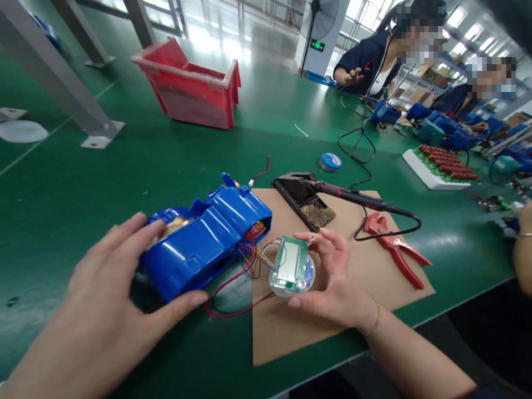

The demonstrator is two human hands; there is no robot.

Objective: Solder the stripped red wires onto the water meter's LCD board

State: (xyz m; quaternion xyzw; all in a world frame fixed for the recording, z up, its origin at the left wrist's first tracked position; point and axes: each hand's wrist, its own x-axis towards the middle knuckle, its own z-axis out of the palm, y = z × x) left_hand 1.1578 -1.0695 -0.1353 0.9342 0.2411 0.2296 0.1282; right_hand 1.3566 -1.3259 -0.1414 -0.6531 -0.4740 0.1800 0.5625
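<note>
My left hand (110, 293) wraps round the near end of a glossy blue plastic housing (203, 235) lying on the green table, thumb below and fingers on top. My right hand (332, 277) pinches a small round circuit board with a grey LCD screen (292, 266) between thumb and fingers, just above a brown cardboard sheet (332, 321). Thin red, blue and yellow wires (249, 266) run from the board into the housing's open end.
A soldering iron (357, 197) rests in its black stand (301, 197) on the cardboard, red pliers (394, 244) beside it. A solder spool (331, 162) and red crate (191, 83) sit further back. Other people work at the far right, by a tray of red parts (440, 166).
</note>
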